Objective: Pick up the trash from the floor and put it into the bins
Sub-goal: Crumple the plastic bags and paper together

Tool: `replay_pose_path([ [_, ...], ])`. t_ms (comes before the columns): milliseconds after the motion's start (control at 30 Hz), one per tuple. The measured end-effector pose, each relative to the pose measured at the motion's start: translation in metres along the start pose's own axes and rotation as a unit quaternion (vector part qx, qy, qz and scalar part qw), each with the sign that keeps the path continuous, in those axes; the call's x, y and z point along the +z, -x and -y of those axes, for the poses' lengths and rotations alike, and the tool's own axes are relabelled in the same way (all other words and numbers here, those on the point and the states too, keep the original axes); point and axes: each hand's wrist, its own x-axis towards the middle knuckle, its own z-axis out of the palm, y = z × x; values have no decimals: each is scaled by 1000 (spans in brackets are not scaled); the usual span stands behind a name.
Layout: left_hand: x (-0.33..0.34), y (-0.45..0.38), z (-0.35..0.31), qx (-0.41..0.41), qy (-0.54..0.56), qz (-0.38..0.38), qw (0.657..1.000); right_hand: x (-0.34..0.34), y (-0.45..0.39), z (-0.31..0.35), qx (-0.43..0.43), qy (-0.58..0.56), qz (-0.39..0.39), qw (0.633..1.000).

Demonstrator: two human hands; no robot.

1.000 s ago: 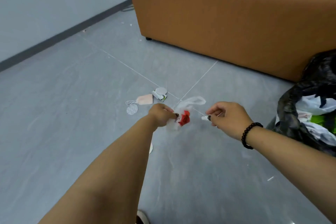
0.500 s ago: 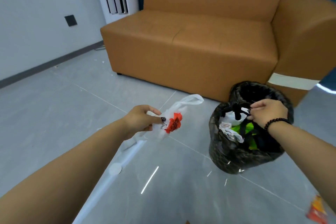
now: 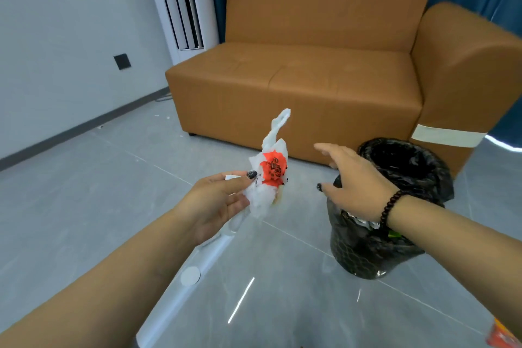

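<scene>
Left hand (image 3: 217, 200) pinches a white bag (image 3: 268, 175); right hand (image 3: 353, 178), fingers spread, holds nothing at the bin's (image 3: 395, 206) ten o'clock rim, perhaps touching.

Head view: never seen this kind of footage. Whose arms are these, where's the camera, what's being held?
There is no machine here: a person wears a wide-angle camera on the head, looking forward and down, so both bare arms reach in from below. The left hand pinches a crumpled white plastic bag with a red print in its fingers. The right hand, with a dark bead bracelet on the wrist, is open and holds nothing, above a bin lined with a black plastic bag that already contains some trash. The bin stands on the grey tiled floor in front of an orange-brown sofa.
</scene>
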Motion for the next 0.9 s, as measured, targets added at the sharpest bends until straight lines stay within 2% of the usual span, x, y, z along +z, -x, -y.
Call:
replay_pose_path([
  [67,3,2,-3,-21,35,3,999,-4,23,32,-92,-1,-6,996],
  [133,8,6,-6,-45,70,14,996,-4,44,54,-134,37,12,990],
  [233,13,15,-18,-50,105,57,992,3,56,68,-132,13,-10,991],
  [333,13,21,-28,-29,83,109,990,3,49,69,-117,-109,-77,984],
  [400,13,20,-32,-18,46,110,993,-2,37,63,-75,-181,-101,975],
  [600,19,23,-26,-2,-57,79,995,-12,20,49,76,-378,-57,921],
  [700,14,19,-24,47,-160,11,986,-15,16,39,138,-429,-56,891],
  [800,5,10,-22,108,-268,-77,954,-18,11,31,167,-421,-71,889],
  [900,-3,4,-18,168,-365,-126,907,-19,10,24,175,-383,-81,903],
])
